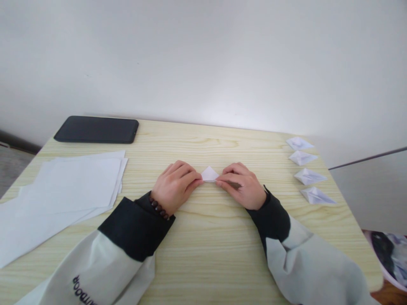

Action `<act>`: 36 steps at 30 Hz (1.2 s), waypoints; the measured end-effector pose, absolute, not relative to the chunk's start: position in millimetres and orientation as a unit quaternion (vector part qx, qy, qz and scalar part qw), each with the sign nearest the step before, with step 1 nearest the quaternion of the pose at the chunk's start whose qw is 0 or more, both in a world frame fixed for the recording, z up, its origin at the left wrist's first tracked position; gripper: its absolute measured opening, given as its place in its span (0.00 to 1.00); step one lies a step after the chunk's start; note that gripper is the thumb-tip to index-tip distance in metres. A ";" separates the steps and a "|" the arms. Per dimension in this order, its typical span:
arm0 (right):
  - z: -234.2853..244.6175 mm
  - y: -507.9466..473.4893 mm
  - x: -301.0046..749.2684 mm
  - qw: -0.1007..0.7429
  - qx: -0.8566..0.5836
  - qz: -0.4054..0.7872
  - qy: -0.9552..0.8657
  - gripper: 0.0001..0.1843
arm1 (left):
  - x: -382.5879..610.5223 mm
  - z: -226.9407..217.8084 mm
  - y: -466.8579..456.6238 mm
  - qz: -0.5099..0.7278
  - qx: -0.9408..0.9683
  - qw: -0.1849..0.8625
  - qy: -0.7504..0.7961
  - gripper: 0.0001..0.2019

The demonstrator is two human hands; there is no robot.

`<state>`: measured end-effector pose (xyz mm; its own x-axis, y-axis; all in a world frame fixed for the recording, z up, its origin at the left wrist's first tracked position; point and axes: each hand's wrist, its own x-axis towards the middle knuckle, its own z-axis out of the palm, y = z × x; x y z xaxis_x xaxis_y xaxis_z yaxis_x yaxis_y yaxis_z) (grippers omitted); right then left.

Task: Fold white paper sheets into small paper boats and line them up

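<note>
A small piece of folded white paper [209, 174] lies at the middle of the table, its pointed tip facing the wall. My left hand [177, 183] pinches its left corner between thumb and fingers. At the opposite corner, my right hand [239, 184] grips the paper the same way, thumb nearest me. The fingertips cover both ends, so only the central triangle of the paper shows. A dark bead bracelet circles my left wrist.
Loose white sheets [76, 186] overlap on the left, in front of a black phone [97, 129]. Several folded paper pieces [307, 176] line the right side of the wooden table [210, 258]. A white wall [203, 59] rises behind. A bin [392, 254] stands at lower right.
</note>
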<state>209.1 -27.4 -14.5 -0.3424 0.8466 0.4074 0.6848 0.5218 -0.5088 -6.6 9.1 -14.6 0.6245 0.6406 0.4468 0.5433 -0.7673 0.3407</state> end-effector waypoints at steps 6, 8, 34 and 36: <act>-15.2 -28.3 203.9 0.294 -0.524 0.148 -0.786 0.09 | -6.2 -15.0 8.8 0.275 0.894 0.101 0.340 0.09; -15.9 -28.2 202.4 0.293 -0.531 0.143 -0.782 0.09 | -6.1 -15.7 8.8 0.274 0.892 0.106 0.343 0.09; -18.9 -29.5 201.1 0.336 -0.526 0.101 -0.775 0.09 | -3.5 -14.4 7.3 0.269 0.878 0.135 0.372 0.10; -19.2 -29.2 200.7 0.348 -0.516 0.094 -0.777 0.09 | -3.3 -14.2 7.9 0.268 0.878 0.148 0.368 0.09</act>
